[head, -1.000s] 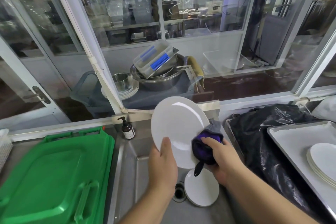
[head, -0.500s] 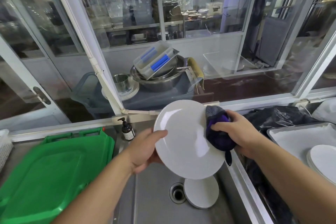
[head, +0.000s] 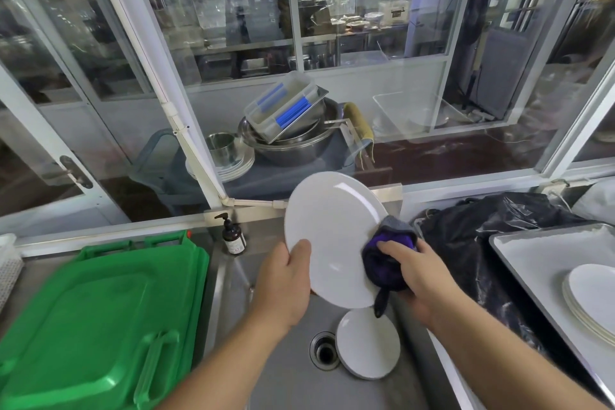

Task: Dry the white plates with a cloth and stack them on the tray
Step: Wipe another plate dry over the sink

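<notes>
Left hand (head: 286, 280) grips white plate (head: 329, 236); right hand (head: 417, 273) clutches purple cloth (head: 386, 263); bottle (head: 233, 236) label unreadable

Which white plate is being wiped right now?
The big plate held up over the sink, cloth against it; the others lie in the sink and on the tray.

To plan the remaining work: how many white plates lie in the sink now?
1: a white plate beside the drain. Another plate is held above the sink; more are stacked on the tray.

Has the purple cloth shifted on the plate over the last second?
Yes. The purple cloth in the right hand went from the held white plate's lower right edge up to its upper right, then back down.
</notes>
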`<control>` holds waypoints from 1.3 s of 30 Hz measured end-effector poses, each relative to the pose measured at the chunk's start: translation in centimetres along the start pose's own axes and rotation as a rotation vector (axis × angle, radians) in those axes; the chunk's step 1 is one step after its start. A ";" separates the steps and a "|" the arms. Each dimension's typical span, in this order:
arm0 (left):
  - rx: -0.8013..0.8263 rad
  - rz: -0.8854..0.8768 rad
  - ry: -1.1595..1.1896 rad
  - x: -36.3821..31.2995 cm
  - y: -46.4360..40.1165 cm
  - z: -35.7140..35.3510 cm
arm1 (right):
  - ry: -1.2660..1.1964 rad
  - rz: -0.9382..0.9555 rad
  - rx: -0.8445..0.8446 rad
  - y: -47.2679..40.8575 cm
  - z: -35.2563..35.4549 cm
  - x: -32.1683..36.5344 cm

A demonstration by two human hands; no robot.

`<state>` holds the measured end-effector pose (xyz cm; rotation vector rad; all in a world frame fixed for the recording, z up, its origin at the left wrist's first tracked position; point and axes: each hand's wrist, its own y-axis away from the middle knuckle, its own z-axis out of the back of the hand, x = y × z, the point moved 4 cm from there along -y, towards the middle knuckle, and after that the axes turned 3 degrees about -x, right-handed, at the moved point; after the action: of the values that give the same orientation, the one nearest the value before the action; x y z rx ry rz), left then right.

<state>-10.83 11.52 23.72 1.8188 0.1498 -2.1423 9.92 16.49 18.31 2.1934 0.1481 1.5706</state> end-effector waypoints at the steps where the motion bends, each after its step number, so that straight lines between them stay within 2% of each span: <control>1: -0.017 -0.018 0.008 0.0 0.3 -0.3 | -0.045 -0.027 -0.014 0.3 -0.2 -0.8; 5: -0.032 -0.006 0.092 2.6 1.2 -2.1 | -0.147 -0.080 -0.074 1.4 -0.9 -2.9; 9: -0.045 0.112 0.288 3.6 2.2 -3.1 | -0.097 -0.072 -0.097 1.2 -0.3 -1.9; 11: 0.009 0.177 0.392 3.6 1.7 -2.7 | -0.023 -0.027 -0.071 0.8 0.1 -0.5; 16: 0.091 0.242 0.300 1.9 -1.2 1.5 | 0.292 0.180 0.024 0.1 1.0 4.0; 20: 0.222 0.229 0.208 1.3 -1.5 2.3 | 0.350 0.245 0.058 0.4 0.7 5.7; 25: 0.141 0.163 0.265 1.3 -0.5 1.1 | 0.290 0.272 -0.038 1.3 0.2 4.8; 29: 0.039 0.124 0.336 1.7 -0.4 0.0 | 0.284 0.229 -0.025 3.3 -0.1 2.1; 32: 0.008 0.083 0.282 1.7 -0.1 -0.9 | 0.469 0.327 -0.070 4.4 -0.4 0.1; 35: 0.020 0.099 0.202 2.2 0.3 -1.6 | 0.856 0.474 -0.063 4.9 -0.9 -1.4; 37: 0.042 0.109 0.143 2.6 0.7 -1.9 | 1.011 0.596 0.005 5.0 -1.0 -1.9; 39: 0.065 0.134 0.128 3.0 1.2 -2.3 | 1.063 0.697 0.126 5.3 -1.6 -1.3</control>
<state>-8.70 10.49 20.59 1.9452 -0.0114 -1.9618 7.14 11.72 19.78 1.2769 -0.2421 3.0407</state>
